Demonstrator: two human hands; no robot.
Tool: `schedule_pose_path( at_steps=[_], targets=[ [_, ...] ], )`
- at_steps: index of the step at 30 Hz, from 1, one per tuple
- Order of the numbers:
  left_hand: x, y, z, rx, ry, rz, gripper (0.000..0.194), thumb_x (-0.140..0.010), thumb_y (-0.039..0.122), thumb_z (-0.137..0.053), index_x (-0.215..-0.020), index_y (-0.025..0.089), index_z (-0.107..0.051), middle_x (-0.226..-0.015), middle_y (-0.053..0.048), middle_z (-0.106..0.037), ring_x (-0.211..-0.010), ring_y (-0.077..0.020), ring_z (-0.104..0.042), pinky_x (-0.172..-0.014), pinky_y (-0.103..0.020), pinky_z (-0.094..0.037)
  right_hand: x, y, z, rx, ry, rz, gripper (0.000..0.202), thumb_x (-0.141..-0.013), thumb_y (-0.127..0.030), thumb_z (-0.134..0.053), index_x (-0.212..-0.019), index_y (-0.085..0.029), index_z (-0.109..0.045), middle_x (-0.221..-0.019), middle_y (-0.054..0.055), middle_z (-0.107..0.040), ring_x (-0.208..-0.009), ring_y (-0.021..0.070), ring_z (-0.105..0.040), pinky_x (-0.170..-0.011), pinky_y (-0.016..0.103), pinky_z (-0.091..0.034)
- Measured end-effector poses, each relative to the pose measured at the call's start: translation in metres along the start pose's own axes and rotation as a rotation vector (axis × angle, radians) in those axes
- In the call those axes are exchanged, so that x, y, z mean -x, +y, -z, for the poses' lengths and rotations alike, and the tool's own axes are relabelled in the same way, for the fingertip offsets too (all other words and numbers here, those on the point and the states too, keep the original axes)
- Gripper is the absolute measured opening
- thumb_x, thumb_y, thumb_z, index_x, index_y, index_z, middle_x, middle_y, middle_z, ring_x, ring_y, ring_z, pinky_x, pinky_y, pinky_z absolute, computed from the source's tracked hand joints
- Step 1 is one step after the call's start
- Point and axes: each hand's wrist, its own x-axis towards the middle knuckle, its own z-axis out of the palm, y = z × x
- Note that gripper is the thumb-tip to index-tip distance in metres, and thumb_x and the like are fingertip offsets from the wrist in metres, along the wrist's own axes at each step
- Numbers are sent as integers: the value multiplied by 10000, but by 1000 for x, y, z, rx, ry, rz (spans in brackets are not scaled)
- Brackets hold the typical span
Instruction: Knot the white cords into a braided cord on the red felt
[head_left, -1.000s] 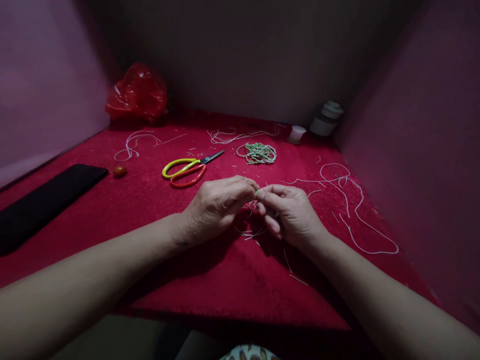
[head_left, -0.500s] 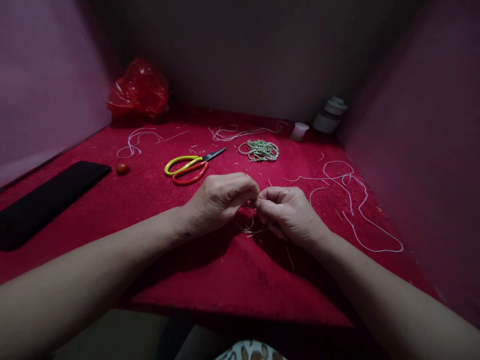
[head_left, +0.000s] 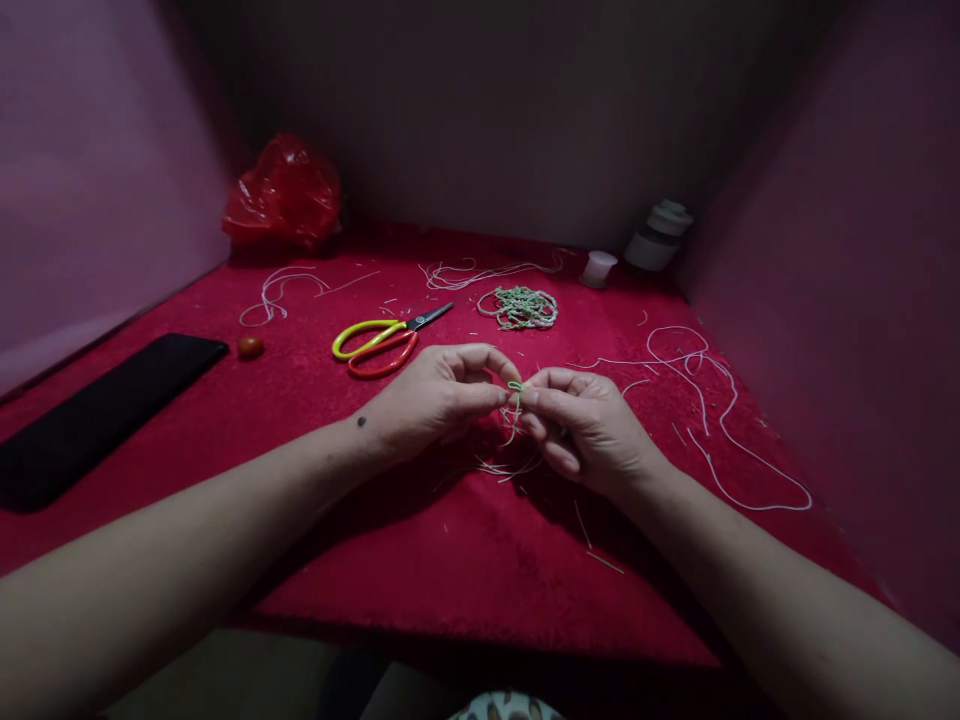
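Note:
A thin green cord (head_left: 515, 387) with a small loop at its top is pinched between my two hands, near the middle of the table. My left hand (head_left: 457, 392) grips it from the left with thumb and forefinger. From the right, my right hand (head_left: 585, 420) pinches it too, fingertips almost touching the left ones. Pale loose ends hang below the fingers, and some strands (head_left: 502, 468) lie on the red cloth beneath. Just beyond the hands rests a bundle of green and white braided cord (head_left: 519, 308). Scissors (head_left: 379, 345) with yellow and red handles lie beyond my left hand.
On the left are a long black object (head_left: 112, 415), a small reddish-brown bead-like thing (head_left: 250, 347) and a red plastic bag (head_left: 285, 195). A white spool (head_left: 598, 268) and a white bottle (head_left: 660, 237) stand at the back right. Loose white thread (head_left: 727, 400) trails across the right side.
My left hand has turned and its fingers have lifted, so the looped green cord shows between the fingertips. Both hands stay close together. The whole view has shifted slightly.

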Motion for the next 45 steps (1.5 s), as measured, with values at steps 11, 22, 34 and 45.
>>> schedule_pose_path(
  at_steps=[11, 22, 34, 45],
  targets=[
    [5, 1, -6, -2, 87, -86, 150, -749, 249, -617, -858, 152, -653, -463, 64, -474, -389, -15, -352, -371, -131, -249, -2, 1, 0, -47, 67, 52, 167, -767, -271, -584, -665, -161, -511, -513, -63, -543, -255, 21, -358, -235, 140, -211],
    [5, 1, -15, 232, 121, 25, 126, -714, 220, -649, -766, 166, -547, -412, 97, -390, -321, -9, -277, -330, -145, -185, 1, 3, -4, 64, 105, 116, 205, -773, -327, -591, -677, -161, -519, -516, -59, -530, -265, 21, -354, -242, 139, -213],
    [5, 1, -10, 15, 96, -61, 152, -758, 291, -606, -828, 159, -571, -500, 57, -520, -376, -34, -402, -372, -147, -300, 2, 2, -3, 89, 105, 105, 257, -765, -369, -597, -642, -153, -532, -494, -47, -517, -264, 29, -362, -243, 153, -212],
    [3, 3, -8, -184, 149, -164, 132, -774, 262, -566, -792, 139, -610, -555, 42, -547, -438, -35, -420, -428, -148, -328, 3, 2, -5, 135, 92, 91, 265, -769, -379, -591, -641, -152, -539, -497, -46, -527, -269, 28, -370, -248, 152, -218]
  ],
)
